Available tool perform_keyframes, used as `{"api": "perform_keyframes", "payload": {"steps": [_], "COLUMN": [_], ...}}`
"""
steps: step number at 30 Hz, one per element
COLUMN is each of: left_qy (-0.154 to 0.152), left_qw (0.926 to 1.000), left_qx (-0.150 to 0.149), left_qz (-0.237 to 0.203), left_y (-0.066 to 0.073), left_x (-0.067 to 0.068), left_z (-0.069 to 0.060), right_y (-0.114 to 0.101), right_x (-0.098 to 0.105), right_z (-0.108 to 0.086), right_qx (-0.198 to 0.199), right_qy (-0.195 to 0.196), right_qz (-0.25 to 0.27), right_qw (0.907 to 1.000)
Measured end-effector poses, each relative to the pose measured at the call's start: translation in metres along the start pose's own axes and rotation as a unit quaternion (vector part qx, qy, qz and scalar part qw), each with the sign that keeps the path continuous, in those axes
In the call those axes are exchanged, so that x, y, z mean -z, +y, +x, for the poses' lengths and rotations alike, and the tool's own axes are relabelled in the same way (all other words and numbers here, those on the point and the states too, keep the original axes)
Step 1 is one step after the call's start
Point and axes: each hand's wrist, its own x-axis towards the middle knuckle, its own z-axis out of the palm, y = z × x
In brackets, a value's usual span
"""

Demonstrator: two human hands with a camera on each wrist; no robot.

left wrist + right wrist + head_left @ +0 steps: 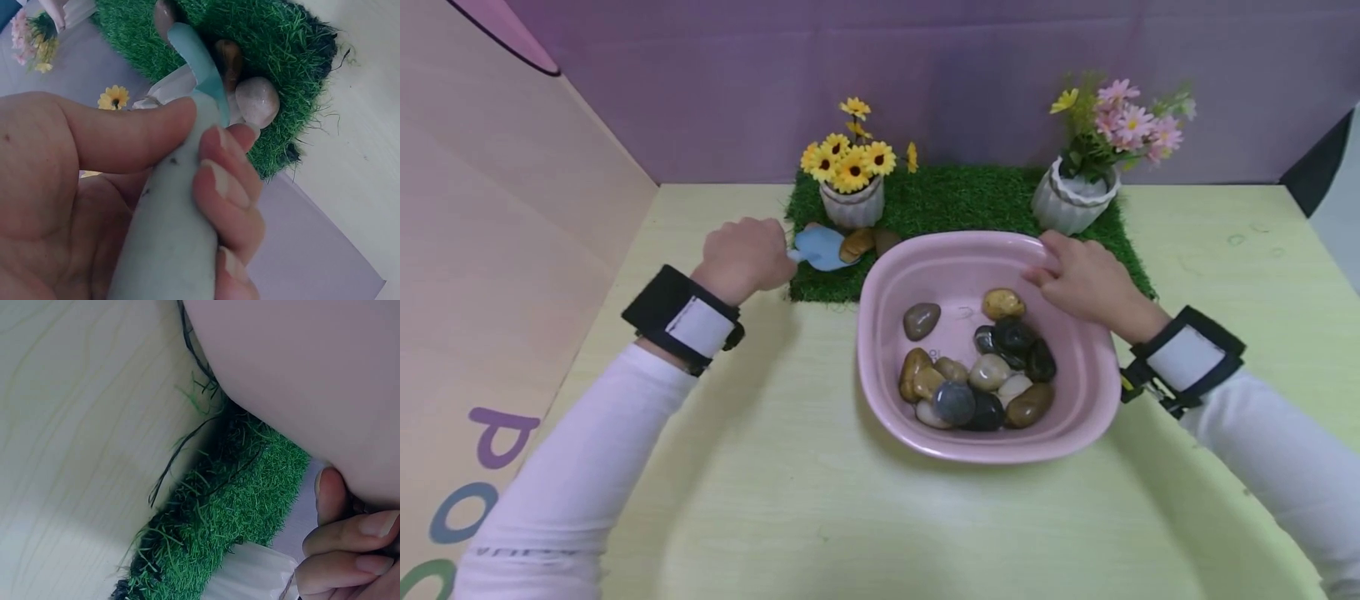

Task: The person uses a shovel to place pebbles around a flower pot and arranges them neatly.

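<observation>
My left hand (745, 258) grips the pale handle (169, 206) of a small light-blue trowel (820, 248), thumb along one side and fingers curled round the other. The trowel's blade is over the grass mat, by a brown stone (856, 246); I cannot tell whether the blade bears any of that stone's weight. Another smooth stone (257, 102) shows beside the blade in the left wrist view. My right hand (1086, 279) holds the far right rim of a pink basin (985, 452). Several polished stones, among them a dark grey one (953, 402), lie in the basin.
A green artificial grass mat (955, 196) lies along the back of the pale wooden table (775, 500), partly behind the basin. On it stand a pot of yellow flowers (853, 204) and a pot of pink flowers (1071, 200). A purple backdrop (722, 100) rises behind.
</observation>
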Motion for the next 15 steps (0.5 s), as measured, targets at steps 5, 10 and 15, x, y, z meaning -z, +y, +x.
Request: {"api": "perform_keyframes", "payload": {"steps": [5, 10, 15], "left_qy": [-0.007, -0.016, -0.031], "left_qw": [1.0, 0.9998, 0.9994], "left_qx": [-0.004, -0.005, -0.014], "left_qz": [0.0, 0.01, 0.008], "left_y": [-0.003, -0.005, -0.005], "left_x": [0.004, 0.009, 0.014], "left_z": [-0.001, -0.005, -0.009], "right_y": [0.0, 0.0, 0.0], "right_x": [0.0, 0.0, 0.0], "right_z": [0.0, 0.0, 0.0], "right_qx": [-0.001, -0.002, -0.002], "right_qy": [-0.002, -0.005, -0.005], "right_qz": [0.004, 0.006, 0.006], "right_qw": [1.0, 1.0, 1.0]}}
